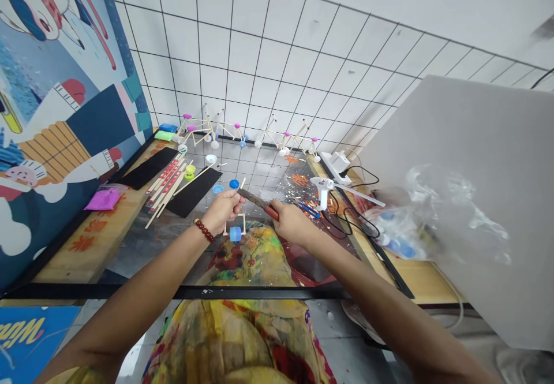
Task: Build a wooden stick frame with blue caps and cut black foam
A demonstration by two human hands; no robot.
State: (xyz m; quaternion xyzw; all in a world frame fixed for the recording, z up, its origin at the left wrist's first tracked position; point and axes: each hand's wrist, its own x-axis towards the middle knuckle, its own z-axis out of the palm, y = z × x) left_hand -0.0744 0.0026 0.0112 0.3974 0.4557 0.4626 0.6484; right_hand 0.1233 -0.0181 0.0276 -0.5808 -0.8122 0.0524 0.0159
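My left hand (225, 209) is closed in a pinch around a short pale wooden stick (243, 182), whose end pokes out beyond the fingers. In my right hand (288, 221) is a red-handled tool with a dark, rusty blade (254, 198); its tip meets the stick beside my left fingertips. Whether it is a knife or a file is unclear. Just below the hands lies a small stick frame (243, 224) with a light blue bottle cap (235, 234). A dark blue cap (234, 183) and a light blue cap (217, 189) lie beyond my left hand.
Long chopsticks (167, 185) with red markings lie at left by black strips (190, 193). Stick-and-cap models (208, 130) stand along the back. To the right are a white glue gun (321, 192), blue-handled scissors (308, 208), cables, a power strip (335, 167) and a plastic bag of caps (398, 239).
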